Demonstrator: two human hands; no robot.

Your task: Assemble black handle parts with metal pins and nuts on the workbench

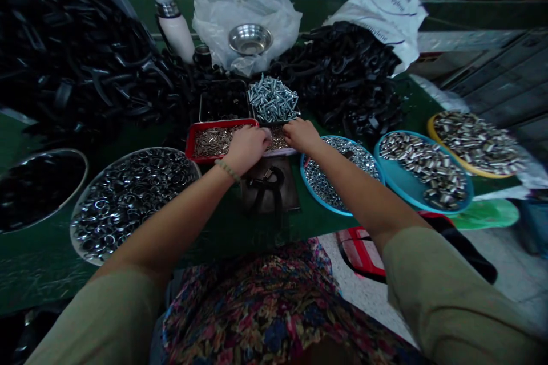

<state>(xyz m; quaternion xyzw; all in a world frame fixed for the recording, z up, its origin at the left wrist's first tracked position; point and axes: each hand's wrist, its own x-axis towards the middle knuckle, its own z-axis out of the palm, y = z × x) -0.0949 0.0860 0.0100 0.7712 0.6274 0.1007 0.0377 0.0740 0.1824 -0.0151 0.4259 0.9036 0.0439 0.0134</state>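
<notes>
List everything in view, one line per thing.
red tray: 1, red, centre, small metal pins inside
screws: 1 heap, silver, behind red tray
blue bowls: 2, blue, right, metal parts inside
yellow bowl: 1, yellow, far right, metal parts inside
ring bowl: 1, steel, front left, shiny rings inside
black parts: 2 heaps, black, back left and back right
table: 1, green, under everything
left hand: 1, bare, over red tray's right end
right hand: 1, bare, just right of left hand
</notes>
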